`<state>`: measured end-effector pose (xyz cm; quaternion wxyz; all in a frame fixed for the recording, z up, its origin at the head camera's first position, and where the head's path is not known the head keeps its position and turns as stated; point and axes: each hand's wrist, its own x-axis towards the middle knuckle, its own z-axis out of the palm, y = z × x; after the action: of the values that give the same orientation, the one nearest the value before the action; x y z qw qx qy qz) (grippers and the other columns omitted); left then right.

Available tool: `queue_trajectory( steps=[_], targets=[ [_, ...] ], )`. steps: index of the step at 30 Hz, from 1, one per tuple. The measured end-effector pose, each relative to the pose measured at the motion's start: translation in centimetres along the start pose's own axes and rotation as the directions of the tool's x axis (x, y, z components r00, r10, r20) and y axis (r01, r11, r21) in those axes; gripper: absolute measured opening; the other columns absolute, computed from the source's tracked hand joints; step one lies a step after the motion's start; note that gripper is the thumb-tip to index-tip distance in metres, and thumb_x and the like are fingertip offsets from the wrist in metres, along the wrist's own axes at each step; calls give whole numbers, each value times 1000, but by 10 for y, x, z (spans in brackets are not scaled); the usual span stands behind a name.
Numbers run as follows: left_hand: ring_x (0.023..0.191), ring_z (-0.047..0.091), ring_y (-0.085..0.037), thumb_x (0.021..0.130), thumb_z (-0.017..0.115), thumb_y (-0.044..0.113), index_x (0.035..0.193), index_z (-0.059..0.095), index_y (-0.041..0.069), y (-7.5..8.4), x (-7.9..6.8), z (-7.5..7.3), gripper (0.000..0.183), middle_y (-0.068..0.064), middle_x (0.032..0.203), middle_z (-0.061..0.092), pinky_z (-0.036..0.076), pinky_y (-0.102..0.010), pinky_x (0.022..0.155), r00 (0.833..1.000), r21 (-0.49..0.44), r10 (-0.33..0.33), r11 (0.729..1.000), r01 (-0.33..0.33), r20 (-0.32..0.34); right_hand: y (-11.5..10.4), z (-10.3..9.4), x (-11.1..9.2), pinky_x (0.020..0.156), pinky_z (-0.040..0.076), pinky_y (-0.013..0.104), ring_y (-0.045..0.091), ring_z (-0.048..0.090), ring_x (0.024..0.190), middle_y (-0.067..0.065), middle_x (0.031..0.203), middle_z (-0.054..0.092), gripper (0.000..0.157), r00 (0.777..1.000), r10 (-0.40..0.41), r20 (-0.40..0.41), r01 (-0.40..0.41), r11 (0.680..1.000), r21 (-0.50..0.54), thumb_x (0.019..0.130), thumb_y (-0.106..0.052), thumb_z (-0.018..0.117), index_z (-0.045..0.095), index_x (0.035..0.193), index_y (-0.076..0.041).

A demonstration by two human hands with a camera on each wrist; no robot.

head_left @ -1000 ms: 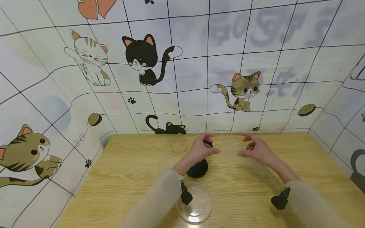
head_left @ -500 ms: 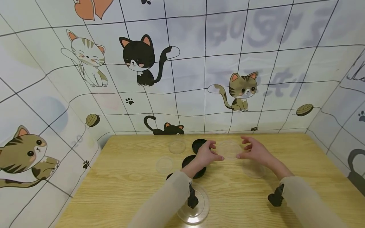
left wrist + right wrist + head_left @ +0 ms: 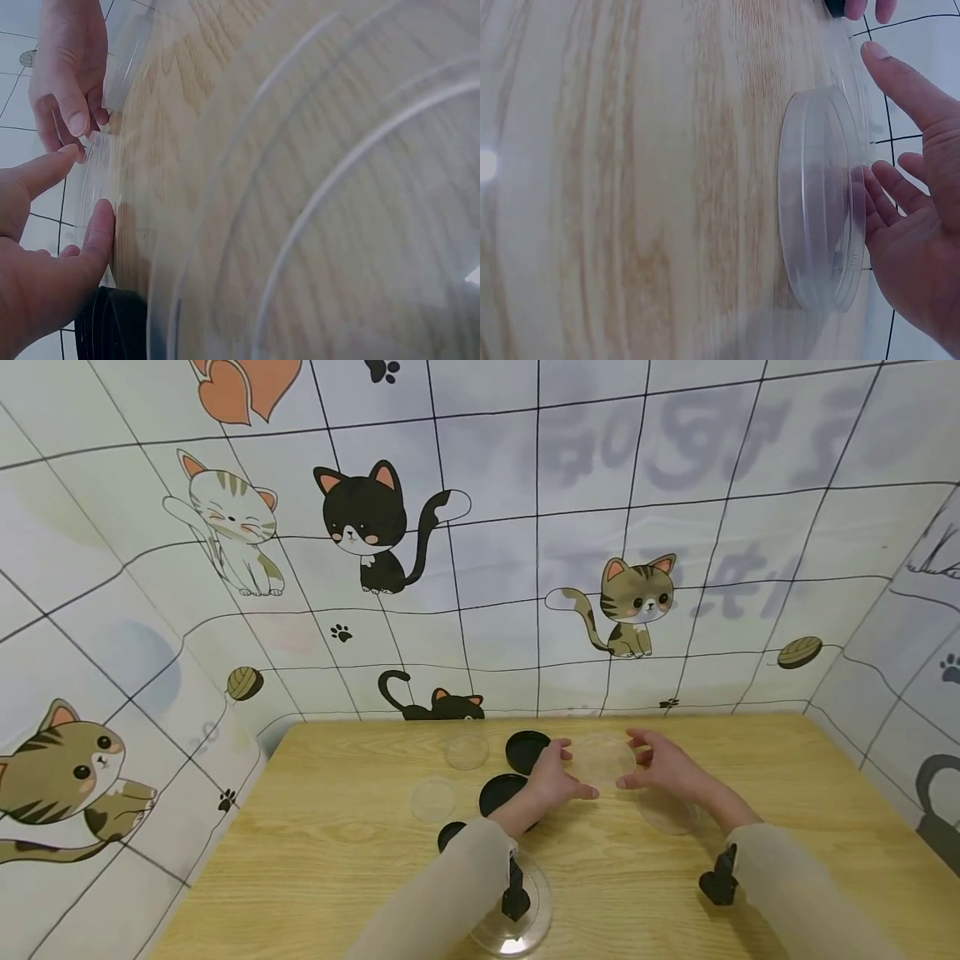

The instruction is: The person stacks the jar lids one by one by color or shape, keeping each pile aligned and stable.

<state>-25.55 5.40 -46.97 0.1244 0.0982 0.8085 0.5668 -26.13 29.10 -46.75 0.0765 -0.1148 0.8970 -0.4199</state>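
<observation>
A clear round dish (image 3: 603,760) lies on the wooden table between both hands. At its left side is my left hand (image 3: 553,783), thumb and fingers spread apart. My right hand (image 3: 669,768) stands at its right side with the thumb apart from loosely bent fingers. In the left wrist view the left thumb and a finger lie close to the edge of this clear dish (image 3: 94,180); contact is hard to tell. Under the right hand sits another clear round dish (image 3: 817,195). Two black round dishes (image 3: 527,750) (image 3: 501,792) are beside and partly behind my left hand.
A smaller black round piece (image 3: 451,834) shows beside the left sleeve. A large clear disc (image 3: 536,927) lies at the front, partly under the left forearm. Two small clear discs (image 3: 467,750) (image 3: 432,799) are at the left. A cat-patterned wall (image 3: 495,560) rises behind the table (image 3: 322,860).
Both hands have lowered slightly toward the table around the clear dish. The left hand has shifted right, uncovering more of the black dishes. The clear dish stays in place.
</observation>
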Motion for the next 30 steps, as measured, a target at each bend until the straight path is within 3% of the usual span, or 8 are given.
queue_trajectory(
  steps=[6, 12, 20, 30],
  targets=[
    [85, 66, -18, 79, 89, 5, 151, 38, 5, 0, 5, 2, 88, -10, 132, 51, 55, -33, 79, 1000, 23, -16, 1000, 16, 25, 6, 0, 5, 98, 47, 56, 46, 53, 120, 31, 133, 53, 98, 1000, -2, -1, 2, 999, -40, 81, -26, 90, 34, 150, 13],
    [84, 65, -16, 80, 88, 4, 147, 43, -1, -2, 8, 4, 81, -12, 129, 53, 54, -29, 78, 1000, 83, -7, 997, 7, -2, 6, 0, 7, 95, 47, 52, 42, 54, 116, 29, 128, 55, 92, 1000, -2, 14, 3, 999, -45, 80, -22, 91, 39, 145, 17],
    [90, 52, -16, 80, 88, 8, 144, 49, -1, -1, 10, 6, 76, -7, 116, 56, 48, -31, 85, 999, 180, -17, 983, 24, -39, 4, -3, 8, 98, 46, 55, 39, 55, 113, 26, 124, 58, 87, 998, 0, 55, 5, 995, -100, 79, -18, 91, 42, 142, 18],
    [88, 48, -16, 71, 95, 11, 132, 58, -1, -1, 12, 14, 71, -3, 101, 53, 47, -26, 82, 995, 275, 3, 961, 25, -102, 7, -5, 7, 97, 47, 52, 35, 57, 110, 21, 119, 61, 84, 997, -14, 71, 22, 993, -120, 78, -17, 90, 46, 140, 17]
  ],
)
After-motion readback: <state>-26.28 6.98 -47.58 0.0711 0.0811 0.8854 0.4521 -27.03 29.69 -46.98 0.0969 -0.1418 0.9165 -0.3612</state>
